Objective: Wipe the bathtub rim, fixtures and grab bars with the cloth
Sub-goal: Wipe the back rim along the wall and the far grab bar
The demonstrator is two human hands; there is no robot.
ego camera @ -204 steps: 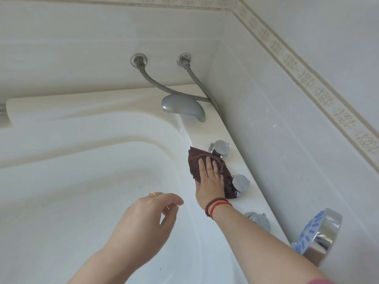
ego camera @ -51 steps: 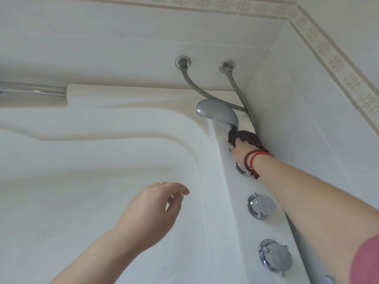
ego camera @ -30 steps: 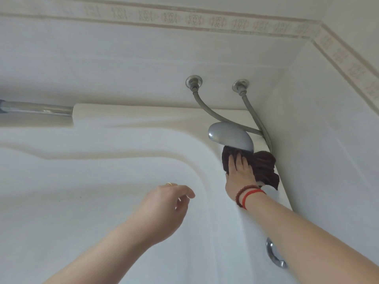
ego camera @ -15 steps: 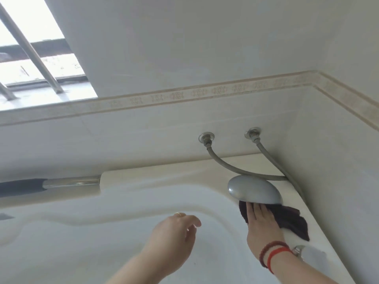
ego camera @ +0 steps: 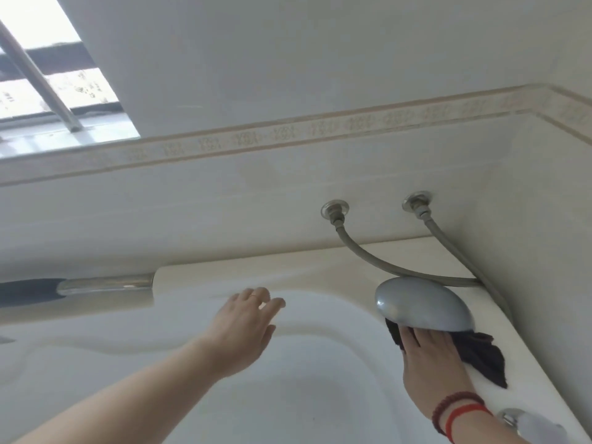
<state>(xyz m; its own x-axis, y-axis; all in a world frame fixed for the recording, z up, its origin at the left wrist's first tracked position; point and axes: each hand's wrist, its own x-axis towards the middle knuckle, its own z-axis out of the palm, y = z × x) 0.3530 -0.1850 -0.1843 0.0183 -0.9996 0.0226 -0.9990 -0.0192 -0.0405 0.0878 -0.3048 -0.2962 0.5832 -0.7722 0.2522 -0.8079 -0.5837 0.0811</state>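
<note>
Window (ego camera: 57,88): upper left, with a metal bar across it.

Grab bar (ego camera: 105,285): far left, chrome with a dark grip, running into the pale end of the rim. Nothing touches it; by the look of it this item is still to be wiped.

Left hand (ego camera: 246,331): fingers spread and nearly straight, holding nothing. It reaches toward the back rim just right of the bar's end; whether the fingertips touch the surface cannot be told.

Rim (ego camera: 288,270): cream ledge along the back wall, turning at the corner toward the viewer. The pictures show neither dirt nor a wiped track, so what has been cleaned cannot be read off.

Hoses (ego camera: 368,259): two, from wall fittings down behind the spout.

Spout (ego camera: 423,307): grey, domed, at the corner of the rim.

Cloth (ego camera: 480,357): dark, lying on the rim directly under and just right of the spout, one corner trailing toward the viewer.

Right hand (ego camera: 429,363): flat, fingers straight, pressing the cloth down with fingertips tucked under the spout's edge. Beaded and red bands on the wrist.

Knob (ego camera: 525,424): chrome, bottom right, partly cut off.

Progress, as judged: mid-task, working the corner beneath the spout.
</note>
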